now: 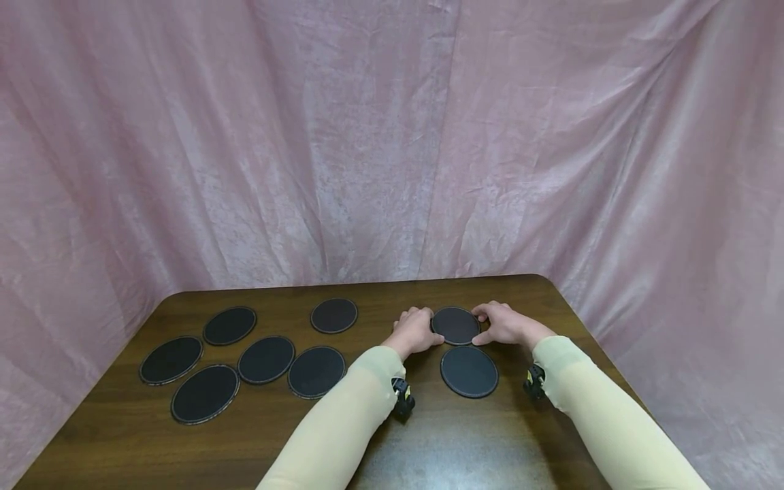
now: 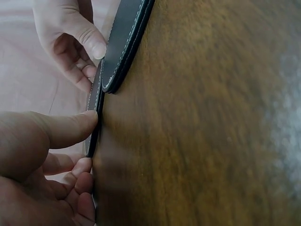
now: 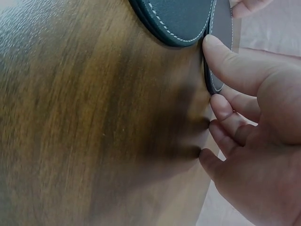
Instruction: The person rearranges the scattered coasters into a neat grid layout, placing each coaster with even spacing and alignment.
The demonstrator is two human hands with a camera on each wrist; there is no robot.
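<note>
Between my two hands lies a round black coaster (image 1: 456, 325) with white stitching along its rim, low on the table at the far right. My left hand (image 1: 414, 331) grips its left edge, the thumb on the near rim and the fingers curled at the side. Opposite, my right hand (image 1: 505, 323) holds the right edge between thumb and fingers; its other fingertips touch the tabletop in the right wrist view. Just nearer to me sits a second black coaster (image 1: 469, 371), its far rim right at the first one's near rim.
On the left half of the brown wooden table (image 1: 275, 435) several more black coasters lie apart or side by side, among them one near my left sleeve (image 1: 316, 371) and one at the back (image 1: 333, 315). A pink curtain (image 1: 380, 136) hangs behind the table's far edge.
</note>
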